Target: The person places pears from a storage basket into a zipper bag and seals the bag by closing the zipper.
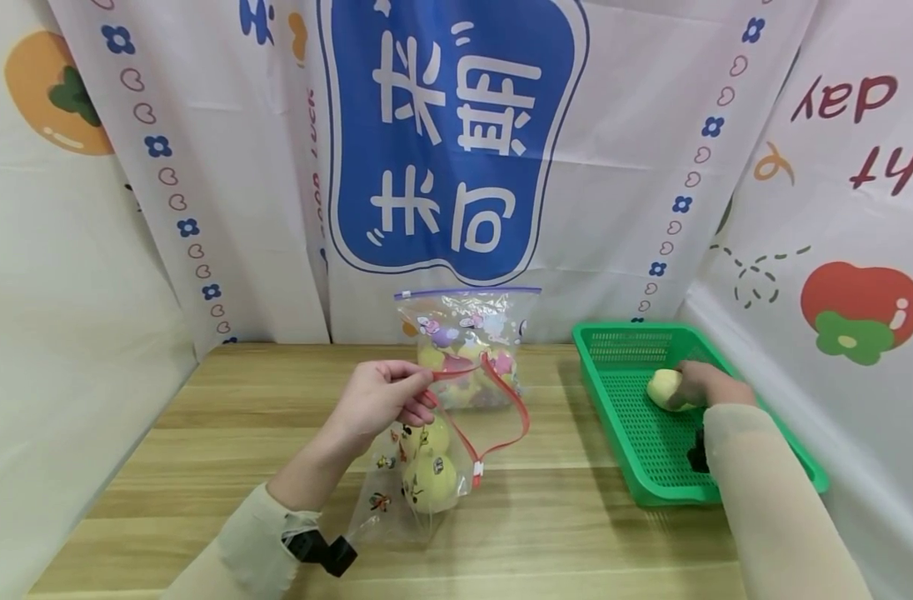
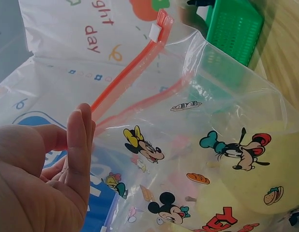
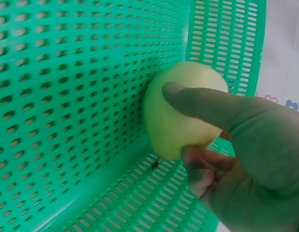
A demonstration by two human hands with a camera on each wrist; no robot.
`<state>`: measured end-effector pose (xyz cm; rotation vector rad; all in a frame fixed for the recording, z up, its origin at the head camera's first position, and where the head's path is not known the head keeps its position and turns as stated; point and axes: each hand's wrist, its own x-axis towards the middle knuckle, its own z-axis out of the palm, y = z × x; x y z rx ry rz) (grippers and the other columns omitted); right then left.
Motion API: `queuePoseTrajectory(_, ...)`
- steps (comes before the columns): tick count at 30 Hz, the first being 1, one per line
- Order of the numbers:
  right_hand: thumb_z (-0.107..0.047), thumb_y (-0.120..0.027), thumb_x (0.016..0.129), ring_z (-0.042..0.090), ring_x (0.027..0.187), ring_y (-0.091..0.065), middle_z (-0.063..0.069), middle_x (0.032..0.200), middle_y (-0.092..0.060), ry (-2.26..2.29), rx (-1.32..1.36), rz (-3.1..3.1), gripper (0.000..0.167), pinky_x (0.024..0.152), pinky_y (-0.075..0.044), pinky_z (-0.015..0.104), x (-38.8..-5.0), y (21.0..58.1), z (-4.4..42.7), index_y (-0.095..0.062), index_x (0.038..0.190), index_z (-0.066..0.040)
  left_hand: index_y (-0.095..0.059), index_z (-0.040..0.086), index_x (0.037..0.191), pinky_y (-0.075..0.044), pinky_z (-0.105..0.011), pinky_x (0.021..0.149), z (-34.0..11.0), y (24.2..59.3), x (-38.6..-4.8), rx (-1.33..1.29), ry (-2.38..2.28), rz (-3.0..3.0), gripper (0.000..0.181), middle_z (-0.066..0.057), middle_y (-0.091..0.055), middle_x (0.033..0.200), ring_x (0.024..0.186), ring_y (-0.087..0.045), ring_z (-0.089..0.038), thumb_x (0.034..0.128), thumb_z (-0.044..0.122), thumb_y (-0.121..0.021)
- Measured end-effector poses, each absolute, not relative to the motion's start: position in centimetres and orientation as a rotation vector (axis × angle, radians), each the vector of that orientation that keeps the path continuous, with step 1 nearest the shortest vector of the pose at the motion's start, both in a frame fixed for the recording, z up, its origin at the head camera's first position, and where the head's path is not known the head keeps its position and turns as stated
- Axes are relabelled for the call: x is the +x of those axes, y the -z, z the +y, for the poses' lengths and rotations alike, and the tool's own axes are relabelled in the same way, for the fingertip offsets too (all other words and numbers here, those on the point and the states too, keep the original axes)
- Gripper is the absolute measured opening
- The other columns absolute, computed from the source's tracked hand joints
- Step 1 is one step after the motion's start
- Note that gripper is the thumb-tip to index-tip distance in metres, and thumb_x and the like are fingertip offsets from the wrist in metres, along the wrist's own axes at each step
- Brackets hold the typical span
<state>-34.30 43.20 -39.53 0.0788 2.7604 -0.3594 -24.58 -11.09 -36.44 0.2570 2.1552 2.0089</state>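
My left hand [image 1: 385,400] pinches the red slide rim of a clear zip bag [image 1: 396,500] printed with cartoon figures. The bag's mouth gapes, its white slider [image 2: 155,33] at the far end of the rim. Inside are pale yellow round fruits [image 1: 431,482], partly hidden by the prints in the left wrist view. Over on the right, my right hand [image 1: 707,385] grips a pale yellow-green fruit [image 3: 186,121] with a short dark stem, thumb on one side and fingers on the other. That fruit is within the green basket [image 1: 614,425], close to its perforated surface.
Behind the held bag stands another clear zip bag [image 1: 467,321] with a purple rim, holding pink and yellow things. A wooden table [image 1: 224,467] bears everything. Printed white cloth [image 1: 614,167] hangs behind the table and along both sides.
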Motion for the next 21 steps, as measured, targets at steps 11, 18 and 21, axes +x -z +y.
queuePoseTrajectory(11, -0.035, -0.083, 0.095, 0.053, 0.113, -0.064, 0.045, 0.136, -0.058, 0.579, -0.042, 2.934, 0.092, 0.092, -0.056, 0.063, -35.2, 40.8, 44.3, -0.037, 0.149, 0.024, -0.073, -0.010, 0.124, -0.066, -0.026, 0.066, -11.1, 36.6, -24.5, 0.263, -2.015, 2.149, 0.026, -0.007, -0.078, 0.082, 0.066, -0.076, -0.011, 0.1107, 0.011, -0.064)
queuePoseTrajectory(18, -0.048, -0.073, 0.104, 0.057, 0.128, -0.060, 0.047, 0.148, -0.052, 0.829, 0.023, 3.013, 0.097, 0.101, -0.054, 0.067, -34.9, 39.2, 42.7, -0.030, 0.160, 0.018, -0.073, -0.011, 0.122, -0.066, -0.026, 0.065, -10.9, 36.6, -24.5, 0.261, -2.026, 2.148, 0.026, -0.007, -0.078, 0.081, 0.065, -0.076, -0.010, 0.1102, 0.010, -0.064)
queuePoseTrajectory(21, -0.056, -0.071, 0.104, 0.057, 0.137, -0.054, 0.043, 0.156, -0.048, 0.942, 0.079, 3.020, 0.101, 0.108, -0.050, 0.070, -34.7, 38.3, 41.9, -0.029, 0.165, 0.012, -0.074, -0.011, 0.122, -0.066, -0.026, 0.065, -10.9, 36.6, -24.6, 0.256, -2.026, 2.148, 0.026, -0.007, -0.078, 0.082, 0.065, -0.076, -0.010, 0.1099, 0.010, -0.064)
